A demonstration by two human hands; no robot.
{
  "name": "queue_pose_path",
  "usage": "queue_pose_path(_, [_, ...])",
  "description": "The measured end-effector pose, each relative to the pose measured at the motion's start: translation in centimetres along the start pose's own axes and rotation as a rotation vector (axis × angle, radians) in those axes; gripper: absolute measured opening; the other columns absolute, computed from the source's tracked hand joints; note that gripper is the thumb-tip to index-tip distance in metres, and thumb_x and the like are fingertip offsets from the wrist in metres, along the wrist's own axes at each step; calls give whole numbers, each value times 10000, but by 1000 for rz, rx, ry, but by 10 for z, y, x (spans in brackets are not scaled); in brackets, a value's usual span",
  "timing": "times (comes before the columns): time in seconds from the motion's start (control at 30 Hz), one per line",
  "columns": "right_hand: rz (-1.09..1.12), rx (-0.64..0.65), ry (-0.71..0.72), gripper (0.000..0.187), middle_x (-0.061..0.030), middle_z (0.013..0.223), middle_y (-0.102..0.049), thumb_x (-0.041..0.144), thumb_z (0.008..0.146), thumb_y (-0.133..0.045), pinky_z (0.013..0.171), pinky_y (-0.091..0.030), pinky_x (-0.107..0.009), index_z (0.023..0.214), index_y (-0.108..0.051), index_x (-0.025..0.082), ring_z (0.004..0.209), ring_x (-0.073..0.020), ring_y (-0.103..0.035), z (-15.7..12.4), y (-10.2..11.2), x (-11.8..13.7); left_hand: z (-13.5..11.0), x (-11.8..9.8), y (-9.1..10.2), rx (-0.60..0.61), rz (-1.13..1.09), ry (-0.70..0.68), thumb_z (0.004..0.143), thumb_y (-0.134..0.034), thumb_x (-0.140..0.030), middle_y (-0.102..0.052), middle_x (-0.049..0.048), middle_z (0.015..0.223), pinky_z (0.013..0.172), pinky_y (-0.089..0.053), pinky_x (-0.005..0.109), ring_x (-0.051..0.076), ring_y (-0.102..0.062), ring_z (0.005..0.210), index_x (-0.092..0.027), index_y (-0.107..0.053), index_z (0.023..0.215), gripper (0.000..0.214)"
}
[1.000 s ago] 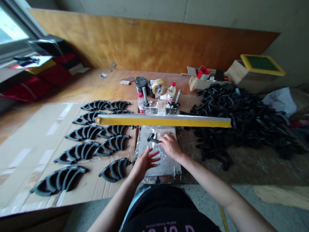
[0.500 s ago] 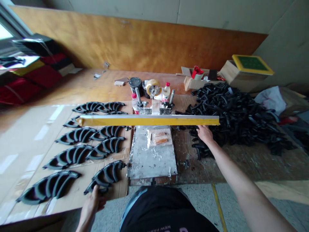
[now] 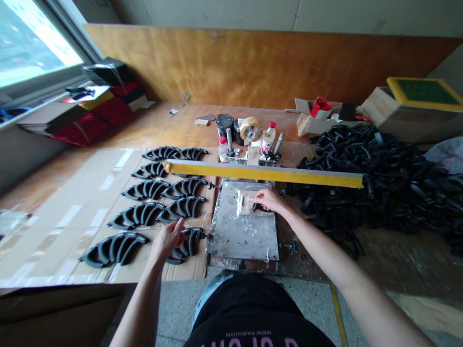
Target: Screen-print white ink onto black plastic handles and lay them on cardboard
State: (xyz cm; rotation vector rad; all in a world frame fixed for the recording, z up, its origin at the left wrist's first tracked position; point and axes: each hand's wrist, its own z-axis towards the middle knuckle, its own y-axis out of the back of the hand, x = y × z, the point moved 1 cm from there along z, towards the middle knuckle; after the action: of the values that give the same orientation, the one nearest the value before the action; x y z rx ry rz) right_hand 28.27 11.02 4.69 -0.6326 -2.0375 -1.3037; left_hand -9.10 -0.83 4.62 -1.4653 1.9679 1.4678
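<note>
a view from the person's head looks down over a long wooden workbench (image 3: 152,125) against a plywood back panel.

the left hand (image 3: 167,239) hangs over the nearest curved black plastic part (image 3: 188,243), a ribbed, fan-shaped piece lying at the near right corner of a sheet of cardboard (image 3: 65,217). its fingers are loosely curled and spread. whether they touch the part or have hold of it cannot be told.

the right hand (image 3: 268,200) reaches onto the far right area of a metal plate covered in clear film (image 3: 244,229), which lies flat just in front of the person. its fingers are closed around a small black part (image 3: 259,207), held low against the plate's surface.

just beyond the plate, a long yellow-edged bar (image 3: 264,173) runs crosswise above the bench, fixed to a clamp fixture (image 3: 249,156).

on the cardboard to the left, more curved black parts (image 3: 159,188) lie in neat paired rows.

to the right, a large heap of black plastic parts (image 3: 379,178) covers the bench.

behind the bar stand a roll of tape (image 3: 250,129), a black can (image 3: 224,126) and two small bottles with red caps (image 3: 268,136).

at the far right, a wooden box carries a yellow-framed screen (image 3: 423,92). a window (image 3: 32,43) is at upper left, with red and black stacked sheets (image 3: 97,101) beneath it.
</note>
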Motion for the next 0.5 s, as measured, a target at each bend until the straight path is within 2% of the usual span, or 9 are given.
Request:
queue_pose_path(0.1, [-164, -122, 11, 260, -29, 691, -709, 444, 778, -695, 565, -461, -228, 782, -730, 187, 624, -158, -655, 25, -19, 24, 2, -57, -17, -17, -46, -179, 774, -497, -652, -667, 30, 605, 494, -468, 249, 172, -602, 506, -192, -599, 782, 471])
queue_pose_path(0.17, [-204, -208, 43, 215, -44, 831, -738, 365, 803, -690, 669, -492, -250, 926, -734, 195, 741, -172, -679, 29, -20, 26, -1, -85, -25, -30, -88, -270, 794, -504, -627, -670, 26, 613, 483, -455, 232, 154, -590, 494, -195, -607, 793, 444])
queue_pose_path(0.23, [-238, -286, 144, 267, -67, 968, -735, 310, 852, -643, 782, -505, -284, 1086, -696, 194, 864, -182, -679, 22, -18, 20, -7, -106, -29, -34, -179, -328, 802, -529, -598, -660, 18, 604, 461, -437, 216, 135, -570, 472, -191, -614, 825, 417])
queue_pose_path(0.3, [-311, -345, 326, 328, -97, 1139, -692, 294, 889, -601, 917, -479, -328, 1196, -645, 189, 1050, -197, -631, 10, -18, 11, -14, -125, -30, -27, -319, -386, 809, -542, -587, -649, 5, 602, 451, -429, 206, 120, -557, 456, -184, -620, 928, 427])
queue_pose_path(0.4, [-453, -296, 579, 490, -117, 1376, -546, 339, 881, -616, 1065, -384, -413, 1343, -535, 196, 1287, -234, -475, -5, -33, 1, -24, -157, -31, -24, -580, -517, 845, -478, -612, -649, -7, 638, 472, -442, 203, 100, -550, 456, -179, -581, 1104, 515])
queue_pose_path(0.5, [-551, -237, 632, 561, -120, 1434, -480, 365, 853, -651, 1111, -304, -512, 1372, -505, 211, 1353, -275, -400, -13, -53, -1, -31, -185, -37, 20, -751, -595, 890, -360, -621, -647, 3, 663, 497, -451, 203, 93, -554, 470, -159, -560, 1163, 573])
